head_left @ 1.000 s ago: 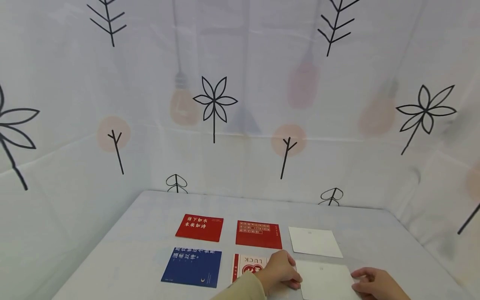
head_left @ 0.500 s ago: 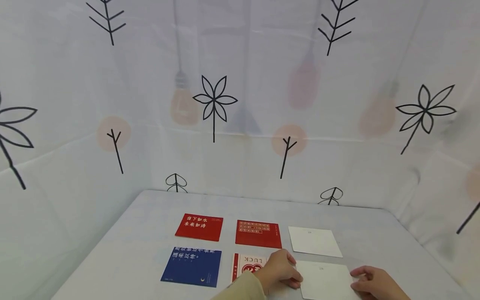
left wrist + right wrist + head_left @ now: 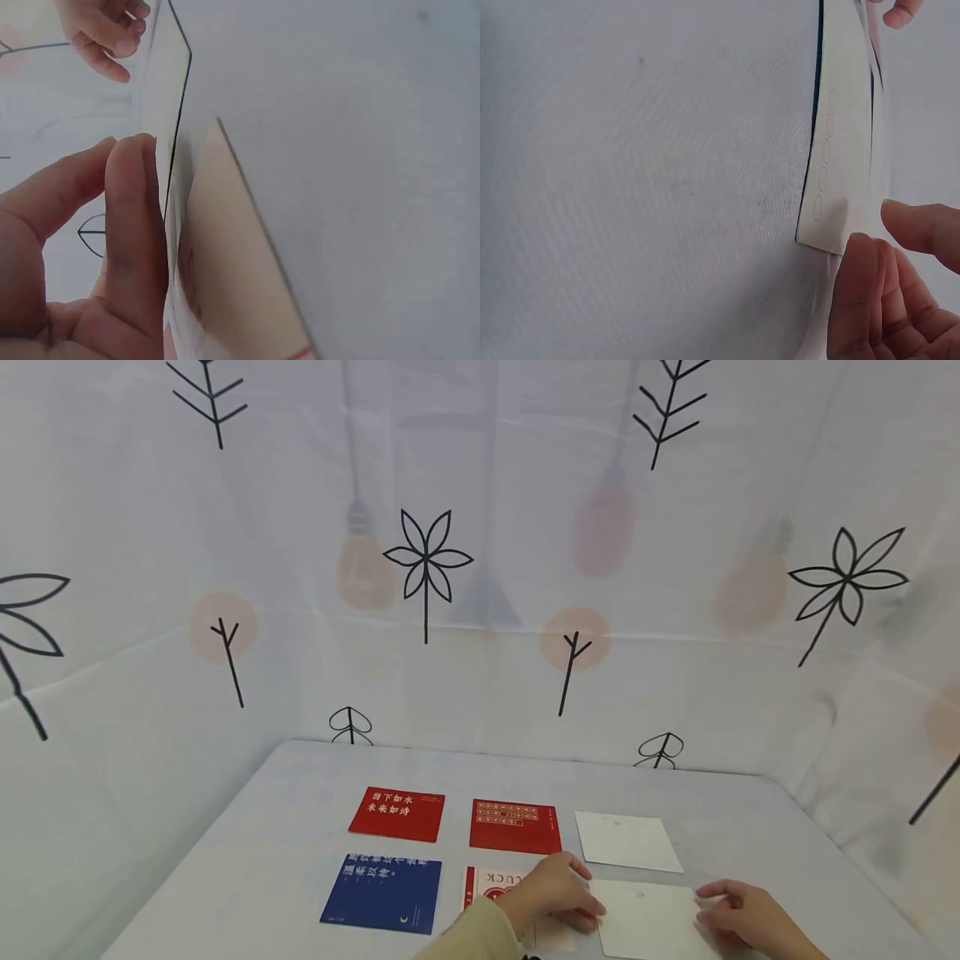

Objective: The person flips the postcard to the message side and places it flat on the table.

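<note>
A white postcard (image 3: 652,922), blank side up, lies on the table at the front right. Faint ovals run along one end of this postcard (image 3: 832,150) in the right wrist view. At its left edge is my left hand (image 3: 553,895), thumb and fingertips close together, nothing visible between them. This hand partly covers a cream-and-red card (image 3: 498,881) marked LUCK. My right hand (image 3: 746,917) is by the postcard's right edge. In the right wrist view, the thumb (image 3: 922,225) stands apart from the loosely bent fingers (image 3: 859,292).
Two red cards (image 3: 397,814) (image 3: 516,827) and a second white postcard (image 3: 628,842) form the back row. A blue card (image 3: 381,893) lies at the front left. Patterned white cloth (image 3: 480,693) walls stand behind and beside the white table (image 3: 247,877).
Both hands have shifted very slightly at the postcard's sides; the right hand's fingers have risen a little. The postcard keeps its place among the other cards.
</note>
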